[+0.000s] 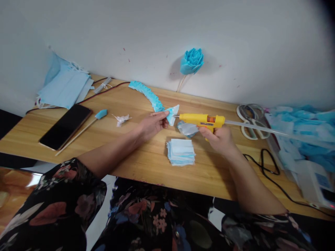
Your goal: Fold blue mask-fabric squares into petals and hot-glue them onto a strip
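Note:
My left hand [155,124] pinches a small light-blue fabric piece [172,114] between thumb and fingers above the table. In my right hand [218,137] is a yellow hot glue gun [199,119], with a long clear glue stick [258,129] out of its back end. Its metal nozzle points left and is at the piece's right edge; whether it touches I cannot tell. Behind my left hand curves a row of overlapping blue folded pieces [147,92]. Below the gun's nozzle lies a crumpled pale piece [187,128], and nearer me a stack of cut squares [181,152].
A blue flower on a stick [192,61] leans at the wall. To the left are face masks [65,83], a phone [66,126], a stick with a blue tip [78,135] and a white scrap [121,120]. Scissors [252,127], a box of blue scraps [309,136] and a black cord [277,186] lie right.

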{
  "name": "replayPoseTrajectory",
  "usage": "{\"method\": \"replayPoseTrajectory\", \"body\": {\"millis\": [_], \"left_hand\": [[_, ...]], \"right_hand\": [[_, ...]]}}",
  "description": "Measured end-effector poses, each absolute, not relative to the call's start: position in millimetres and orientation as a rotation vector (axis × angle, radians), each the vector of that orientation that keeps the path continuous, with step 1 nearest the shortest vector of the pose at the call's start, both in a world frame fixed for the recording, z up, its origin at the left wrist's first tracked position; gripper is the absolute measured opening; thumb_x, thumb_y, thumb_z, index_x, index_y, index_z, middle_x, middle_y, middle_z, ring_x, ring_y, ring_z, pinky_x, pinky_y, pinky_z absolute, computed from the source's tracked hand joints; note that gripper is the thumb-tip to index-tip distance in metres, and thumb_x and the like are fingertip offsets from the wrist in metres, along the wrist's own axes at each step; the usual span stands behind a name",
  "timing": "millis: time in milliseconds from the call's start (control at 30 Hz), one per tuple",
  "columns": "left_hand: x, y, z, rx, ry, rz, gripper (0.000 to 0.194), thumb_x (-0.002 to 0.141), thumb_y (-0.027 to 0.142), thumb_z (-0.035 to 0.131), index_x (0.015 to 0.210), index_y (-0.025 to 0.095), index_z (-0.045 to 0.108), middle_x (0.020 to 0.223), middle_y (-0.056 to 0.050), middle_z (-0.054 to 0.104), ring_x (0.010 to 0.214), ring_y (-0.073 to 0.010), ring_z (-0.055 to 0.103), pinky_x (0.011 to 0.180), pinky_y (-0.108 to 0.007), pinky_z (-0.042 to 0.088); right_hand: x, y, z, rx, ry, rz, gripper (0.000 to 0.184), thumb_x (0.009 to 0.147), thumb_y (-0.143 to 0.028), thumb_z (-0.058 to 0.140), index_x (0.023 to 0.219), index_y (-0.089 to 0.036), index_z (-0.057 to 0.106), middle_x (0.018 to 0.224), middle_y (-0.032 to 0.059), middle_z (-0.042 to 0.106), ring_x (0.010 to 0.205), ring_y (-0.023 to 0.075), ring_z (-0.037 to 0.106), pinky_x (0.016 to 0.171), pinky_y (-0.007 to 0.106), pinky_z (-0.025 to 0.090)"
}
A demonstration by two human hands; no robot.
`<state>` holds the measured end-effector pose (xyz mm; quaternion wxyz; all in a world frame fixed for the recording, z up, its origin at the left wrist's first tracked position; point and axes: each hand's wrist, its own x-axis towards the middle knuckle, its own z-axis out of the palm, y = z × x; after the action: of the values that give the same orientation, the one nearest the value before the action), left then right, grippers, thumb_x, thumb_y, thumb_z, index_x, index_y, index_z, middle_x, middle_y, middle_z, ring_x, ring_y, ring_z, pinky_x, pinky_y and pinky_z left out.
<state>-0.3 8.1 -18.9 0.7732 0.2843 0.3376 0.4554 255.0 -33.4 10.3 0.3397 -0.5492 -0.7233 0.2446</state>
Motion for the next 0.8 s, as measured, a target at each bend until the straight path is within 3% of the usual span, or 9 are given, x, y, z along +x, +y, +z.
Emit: {"method": "replayPoseTrajectory", "body": {"millis": [267, 533, 667, 800], "left_hand": [[0, 7, -15, 0.594, 0.725, 0.986, 0.022, 0.087, 0.024, 0.079, 0.071, 0.013, 0.068, 0.068, -0.003, 0.064, 0.065, -0.0114, 0.056, 0.064, -0.027, 0.043], [-1, 7, -14, 0.554, 0.749, 0.979, 0.015, 0.088, 0.022, 0.077, 0.076, 0.014, 0.072, 0.072, -0.004, 0.067, 0.065, -0.0122, 0.056, 0.066, -0.028, 0.043], [0, 7, -10, 0.497, 0.779, 0.984, 0.019, 0.088, 0.022, 0.077, 0.074, 0.014, 0.068, 0.066, -0.001, 0.063, 0.061, -0.0109, 0.054, 0.063, -0.027, 0.043], [0, 7, -7, 0.502, 0.781, 0.985, 0.023, 0.087, 0.023, 0.079, 0.071, 0.014, 0.064, 0.065, 0.000, 0.062, 0.059, -0.0098, 0.055, 0.061, -0.025, 0.042]], "right_hand": [[261, -36, 8, -1.433, -1.935, 0.493, 0.039, 0.090, -0.060, 0.061, 0.093, -0.025, 0.078, 0.097, 0.0101, 0.081, 0.096, 0.0316, 0.077, 0.086, 0.047, 0.062], [262, -37, 23, -1.376, -2.093, 0.618, 0.026, 0.092, -0.053, 0.062, 0.094, -0.031, 0.075, 0.096, 0.0090, 0.078, 0.122, 0.0336, 0.067, 0.103, 0.050, 0.055], [279, -28, 24, -1.476, -1.919, 0.585, 0.030, 0.089, -0.056, 0.064, 0.083, -0.028, 0.074, 0.096, 0.0096, 0.078, 0.105, 0.0313, 0.070, 0.090, 0.046, 0.056], [306, -6, 9, -1.570, -1.555, 0.755, 0.046, 0.086, -0.065, 0.061, 0.084, -0.020, 0.073, 0.082, 0.0088, 0.076, 0.061, 0.0185, 0.060, 0.052, 0.032, 0.048]]}}
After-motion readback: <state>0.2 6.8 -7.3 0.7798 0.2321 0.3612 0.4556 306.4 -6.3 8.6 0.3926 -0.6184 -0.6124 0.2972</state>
